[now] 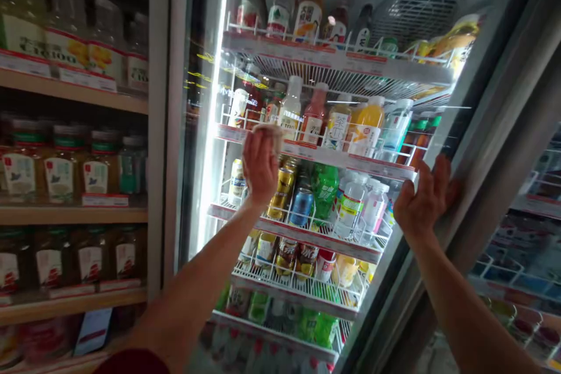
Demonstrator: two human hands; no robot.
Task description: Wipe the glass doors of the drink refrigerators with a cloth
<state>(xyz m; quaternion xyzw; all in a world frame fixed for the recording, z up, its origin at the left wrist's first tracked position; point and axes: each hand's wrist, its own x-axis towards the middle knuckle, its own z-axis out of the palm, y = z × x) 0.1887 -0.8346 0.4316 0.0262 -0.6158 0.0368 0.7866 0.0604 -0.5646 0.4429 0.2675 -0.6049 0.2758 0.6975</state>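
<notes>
My left hand is raised in front of a lit drinks fridge, its fingers closed on a pale, folded cloth. The cloth overlaps the price strip of the second shelf; whether it touches glass or the strip itself I cannot tell. My right hand rests against the fridge's metal frame at the right, fingers apart and slightly bent, holding nothing. Behind the left hand are a white-capped pale bottle, a pink drink bottle and a gold can.
Wire-fronted fridge shelves hold many bottles and cans, including a green bottle and a blue can. Left stands a wooden shelf unit with rows of bottles. At right is another drinks cabinet. A round fan grille sits at the top.
</notes>
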